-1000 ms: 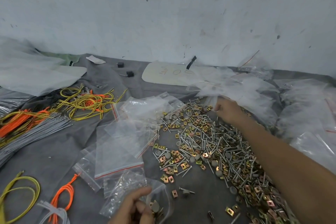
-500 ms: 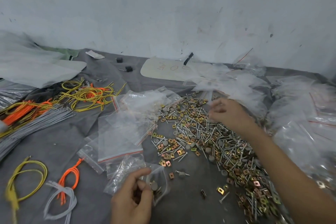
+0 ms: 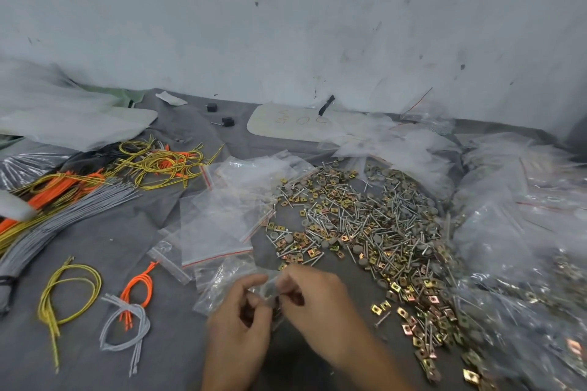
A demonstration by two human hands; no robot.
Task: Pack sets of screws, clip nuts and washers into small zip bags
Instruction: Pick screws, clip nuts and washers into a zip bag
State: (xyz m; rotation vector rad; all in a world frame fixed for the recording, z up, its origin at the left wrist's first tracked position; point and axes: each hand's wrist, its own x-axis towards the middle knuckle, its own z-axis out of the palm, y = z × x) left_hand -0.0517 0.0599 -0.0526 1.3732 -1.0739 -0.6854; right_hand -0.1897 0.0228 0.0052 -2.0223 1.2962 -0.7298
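Observation:
A small clear zip bag (image 3: 229, 283) is held near the bottom centre of the grey cloth. My left hand (image 3: 239, 332) pinches its mouth from the left. My right hand (image 3: 313, 305) meets it from the right, fingertips pinched at the bag's opening; what they hold is hidden. A wide heap of screws, brass clip nuts and grey washers (image 3: 365, 222) spreads to the right of the hands. Empty zip bags with red seals (image 3: 219, 225) lie in a loose stack just beyond the hands.
Bundles of yellow, orange and grey wires (image 3: 95, 187) lie at the left, with small looped sets (image 3: 127, 305) nearer me. Filled clear bags (image 3: 521, 232) pile up at the right. A white wall rises behind the cloth.
My right hand came back from the far side of the hardware heap to the bag in my left hand. The view tilted down a little.

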